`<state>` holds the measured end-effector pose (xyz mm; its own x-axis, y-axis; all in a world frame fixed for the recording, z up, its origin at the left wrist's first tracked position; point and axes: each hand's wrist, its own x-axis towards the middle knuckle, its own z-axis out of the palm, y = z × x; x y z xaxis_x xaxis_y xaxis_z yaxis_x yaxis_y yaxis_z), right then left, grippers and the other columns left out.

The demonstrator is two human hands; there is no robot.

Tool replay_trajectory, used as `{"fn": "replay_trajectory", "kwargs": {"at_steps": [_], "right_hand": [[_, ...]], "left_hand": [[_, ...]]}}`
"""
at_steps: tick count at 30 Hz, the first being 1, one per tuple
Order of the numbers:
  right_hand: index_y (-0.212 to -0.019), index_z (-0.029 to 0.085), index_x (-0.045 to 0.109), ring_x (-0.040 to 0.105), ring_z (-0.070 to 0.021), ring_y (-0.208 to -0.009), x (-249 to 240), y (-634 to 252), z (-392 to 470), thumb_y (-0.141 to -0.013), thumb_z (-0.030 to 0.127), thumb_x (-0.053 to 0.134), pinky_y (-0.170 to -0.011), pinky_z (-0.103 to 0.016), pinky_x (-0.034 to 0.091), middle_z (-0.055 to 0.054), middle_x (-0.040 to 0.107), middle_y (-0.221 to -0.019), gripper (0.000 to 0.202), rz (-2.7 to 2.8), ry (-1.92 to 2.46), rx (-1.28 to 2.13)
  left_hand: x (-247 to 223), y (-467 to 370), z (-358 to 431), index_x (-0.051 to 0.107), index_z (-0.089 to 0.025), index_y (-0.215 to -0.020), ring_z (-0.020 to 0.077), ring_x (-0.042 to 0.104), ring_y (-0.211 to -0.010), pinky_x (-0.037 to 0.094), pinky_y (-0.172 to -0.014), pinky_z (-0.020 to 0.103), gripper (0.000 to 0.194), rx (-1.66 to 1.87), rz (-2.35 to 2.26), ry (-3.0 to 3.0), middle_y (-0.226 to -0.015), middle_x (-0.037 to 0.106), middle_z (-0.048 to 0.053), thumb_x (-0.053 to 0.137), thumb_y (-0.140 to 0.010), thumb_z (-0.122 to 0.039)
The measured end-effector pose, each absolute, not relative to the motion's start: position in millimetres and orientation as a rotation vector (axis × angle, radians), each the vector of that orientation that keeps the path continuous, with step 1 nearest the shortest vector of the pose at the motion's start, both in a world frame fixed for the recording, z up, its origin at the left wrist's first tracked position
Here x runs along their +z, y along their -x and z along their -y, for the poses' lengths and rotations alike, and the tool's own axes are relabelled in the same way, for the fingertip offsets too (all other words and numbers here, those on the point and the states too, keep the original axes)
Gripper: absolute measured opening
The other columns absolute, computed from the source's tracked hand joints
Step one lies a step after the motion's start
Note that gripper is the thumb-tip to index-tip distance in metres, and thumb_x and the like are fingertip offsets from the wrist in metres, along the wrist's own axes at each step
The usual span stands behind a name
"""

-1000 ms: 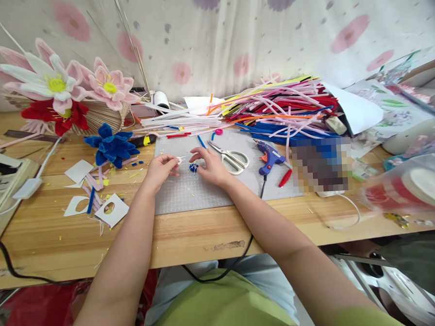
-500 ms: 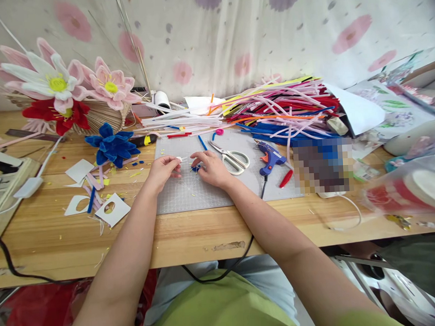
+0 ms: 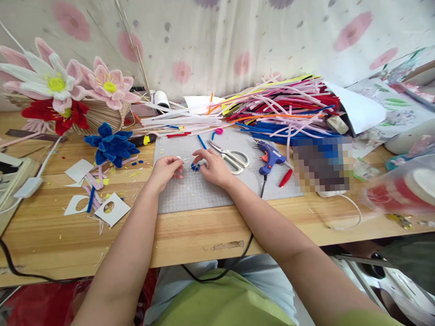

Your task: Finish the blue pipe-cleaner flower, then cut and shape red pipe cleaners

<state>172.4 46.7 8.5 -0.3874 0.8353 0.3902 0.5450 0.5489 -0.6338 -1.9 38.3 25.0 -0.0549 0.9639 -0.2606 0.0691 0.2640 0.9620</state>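
Note:
My left hand is closed in a pinch over the left part of the grey cutting mat. From its fingertips stick out thin white strands with a small white end, their full shape too small to make out. Just to the right, my right hand curls its fingers around a small round blue fuzzy piece, which has pale thin bits on top. The two hands are a short gap apart. Scissors with pale handles lie behind my right hand.
A blue glue gun rests on the mat, its cord running off the table's front. Behind lies a pile of coloured pipe cleaners. A blue fuzzy flower, cut white cards and scraps are at left. A bagged cup stands right.
My right fingers have lifted and spread slightly, so more of the blue piece shows. The left hand stays almost in place, with the white strands shifted slightly.

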Motion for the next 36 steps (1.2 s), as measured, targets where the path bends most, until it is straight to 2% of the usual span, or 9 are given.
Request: {"fn": "replay_trajectory", "kwargs": {"at_steps": [18, 25, 28, 32, 36], "right_hand": [[-0.106, 0.02, 0.057, 0.054, -0.0211, -0.097, 5, -175, -48, -0.065, 0.001, 0.04, -0.093, -0.037, 0.04, 0.0, 0.071, -0.089, 0.048, 1.967, 1.155, 0.525], [-0.106, 0.021, 0.056, 0.055, -0.0212, -0.095, 2, -176, -49, -0.067, 0.001, 0.042, -0.089, -0.036, 0.041, 0.001, 0.071, -0.089, 0.046, 1.994, 1.184, 0.528], [-0.104, 0.021, 0.056, 0.056, -0.0213, -0.097, 3, -176, -49, -0.072, 0.006, 0.045, -0.09, -0.037, 0.041, 0.0, 0.071, -0.089, 0.037, 1.936, 1.181, 0.55], [-0.103, 0.021, 0.056, 0.059, -0.0196, -0.093, 1, -175, -52, -0.08, 0.022, 0.052, -0.084, -0.035, 0.043, -0.002, 0.07, -0.089, 0.023, 1.788, 1.134, 0.747], [-0.099, 0.021, 0.057, 0.061, -0.0152, -0.077, -5, -172, -58, -0.078, 0.027, 0.057, -0.072, -0.03, 0.042, 0.0, 0.069, -0.082, 0.022, 1.699, 1.099, 0.963]], "left_hand": [[34, 0, -66, 0.058, -0.012, -0.065, 0.0077, 0.048, -0.051, 0.046, -0.041, 0.02, 0.007, 0.533, -1.387, -1.346, -0.057, 0.053, -0.001, 0.06, -0.071, -0.016], [36, 2, -66, 0.057, -0.012, -0.064, 0.0073, 0.047, -0.052, 0.047, -0.042, 0.019, 0.008, 0.506, -1.368, -1.355, -0.056, 0.051, -0.002, 0.061, -0.069, -0.017], [35, 2, -65, 0.058, -0.012, -0.065, 0.007, 0.047, -0.052, 0.047, -0.042, 0.019, 0.009, 0.543, -1.359, -1.377, -0.056, 0.051, -0.002, 0.064, -0.067, -0.019], [37, 5, -64, 0.059, -0.013, -0.068, 0.0068, 0.047, -0.052, 0.047, -0.044, 0.019, 0.015, 0.6, -1.263, -1.441, -0.058, 0.051, -0.002, 0.068, -0.066, -0.025], [41, 6, -63, 0.059, -0.013, -0.069, 0.0078, 0.05, -0.055, 0.049, -0.046, 0.02, 0.022, 0.571, -1.188, -1.484, -0.061, 0.054, -0.001, 0.071, -0.064, -0.03]]}}
